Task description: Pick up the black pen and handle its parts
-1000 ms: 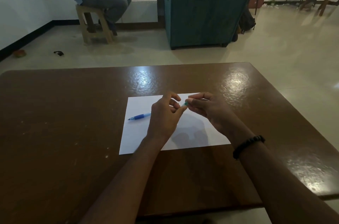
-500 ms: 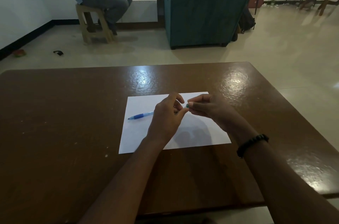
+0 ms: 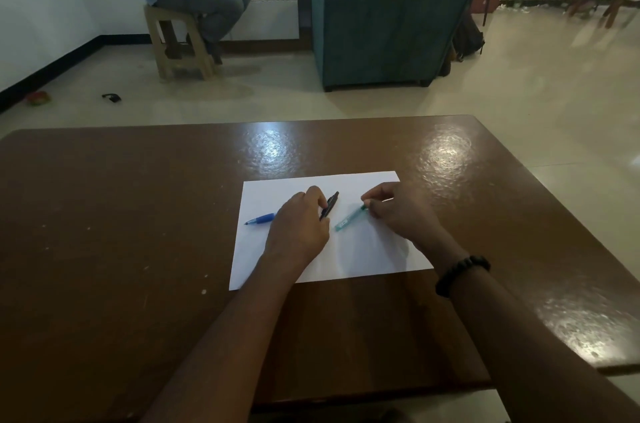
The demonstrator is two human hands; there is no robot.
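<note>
Now my left hand (image 3: 298,225) pinches a black pen piece (image 3: 329,205), and my right hand (image 3: 398,211) pinches one end of a thin green piece (image 3: 349,219) that lies between my hands on the white paper (image 3: 363,256). A blue pen (image 3: 259,218) sticks out left of my left hand. I think the two pieces are apart and not yet joined.

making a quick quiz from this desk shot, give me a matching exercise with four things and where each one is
Things:
1. blue plastic pen
2. slim black pen-like piece
3. translucent green pen barrel
4. black beaded bracelet

Places:
A. pinched at its far end by the right hand
B. round the right wrist
C. at the fingertips of the left hand
D. on the white paper sheet, poking out left of the left hand

Pairs: 1-D, 2-C, 3-A, 4-B
</note>
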